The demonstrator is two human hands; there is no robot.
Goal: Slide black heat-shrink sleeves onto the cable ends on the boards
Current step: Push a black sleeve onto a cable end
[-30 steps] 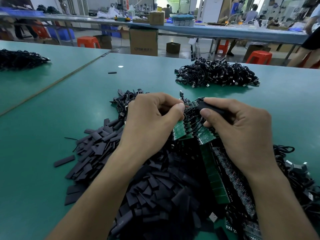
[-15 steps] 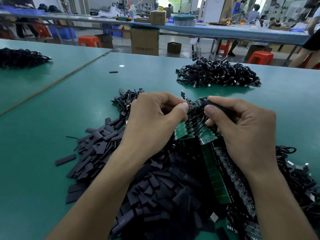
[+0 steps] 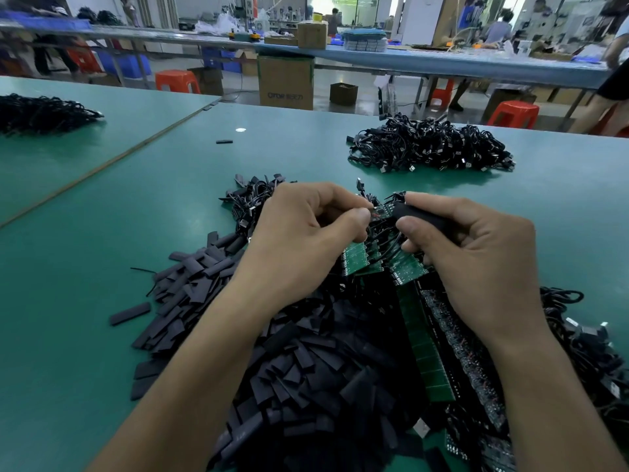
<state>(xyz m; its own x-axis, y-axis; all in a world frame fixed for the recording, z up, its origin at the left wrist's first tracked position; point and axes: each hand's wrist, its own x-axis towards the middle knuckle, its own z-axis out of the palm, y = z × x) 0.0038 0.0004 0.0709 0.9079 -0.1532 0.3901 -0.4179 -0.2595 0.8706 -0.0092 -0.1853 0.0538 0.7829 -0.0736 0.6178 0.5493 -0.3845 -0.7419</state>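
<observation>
Green worktable [image 3: 102, 301] | left hand [image 3: 299, 247] pinches board [image 3: 382, 211] | right hand [image 3: 476, 264] grips black sleeve [image 3: 420, 213] | step: threading sleeve | next: align mouth, push on

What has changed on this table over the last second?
Nothing moved visibly. The left hand still pinches the cable end above the small boards, and the right hand still holds a black sleeve up to it. The sleeve pile and cable bundle lie as before.
</observation>
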